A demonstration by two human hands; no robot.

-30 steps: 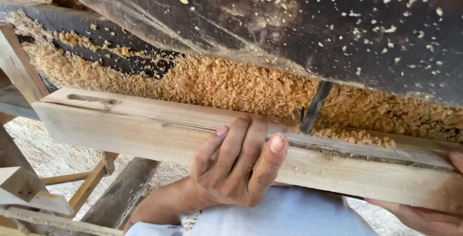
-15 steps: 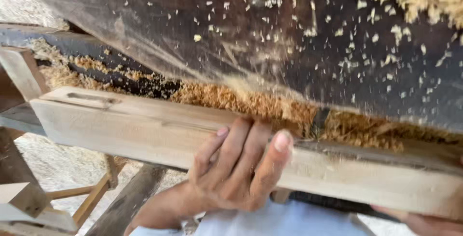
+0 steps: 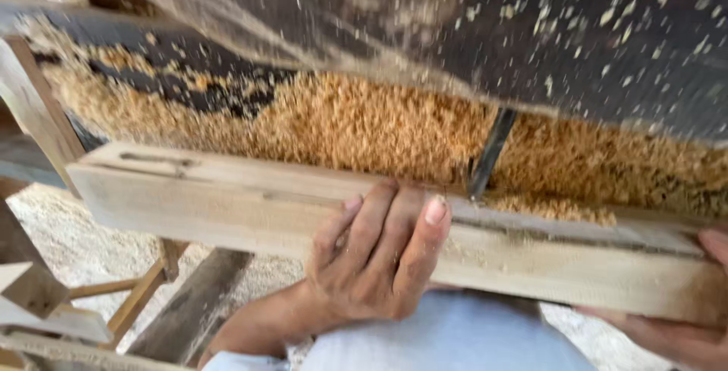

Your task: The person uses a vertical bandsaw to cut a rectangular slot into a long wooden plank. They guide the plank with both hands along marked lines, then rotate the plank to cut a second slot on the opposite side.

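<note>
Two hands on one long pale wooden beam (image 3: 227, 197), and honestly a fair bit of this shot is hard to read. Top half is blurry, just a dark slanted surface (image 3: 591, 45) with light chips scattered over it, can't make out what it belongs to. The right hand (image 3: 682, 325) is mostly cut off by the frame edge at the lower right; only part of the palm under the beam and a fingertip above it show, so I can't tell how its grip sits. The beam's right end runs out of view as well.

The left hand (image 3: 379, 265) is clear enough: it comes up from below, palm on the near face of the beam, fingers (image 3: 434, 212) curled over the top edge, so the grip is closed on the beam around its middle.

The beam lies roughly level across the frame, tilted down a little to the right, squared off, with a long slot cut into its top face and a shorter one near the left end. A thin dark metal bit (image 3: 489, 155) comes down into the slot just right of the fingers. Behind it a thick heap of orange-brown sawdust (image 3: 364, 125) lies against the beam's far edge. Wooden frame pieces (image 3: 45, 303) sit low left, and pale blue cloth (image 3: 447, 341) shows under the beam.
</note>
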